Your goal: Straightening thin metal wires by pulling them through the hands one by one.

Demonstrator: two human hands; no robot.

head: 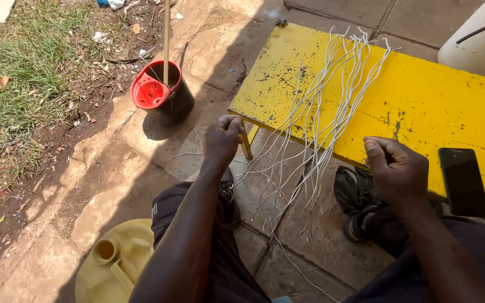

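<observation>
My left hand (223, 140) is closed, fingers curled at the near left corner of a chipped yellow bench (422, 101), pinching what looks like a thin white strand; the grip itself is hard to make out. My right hand (397, 168) is held up over the bench's near edge with fingers curled, and I cannot see whether a strand is between them. Several thin white strands (332, 84) lie spread across the bench top and hang off its front edge toward the ground between my knees.
A black phone (463, 180) lies on the bench at right. A black and red bucket (161, 92) with a stick in it stands on the paving at left. A yellow jerrycan (116, 261) sits by my left knee. Grass lies far left, a white container (478, 39) top right.
</observation>
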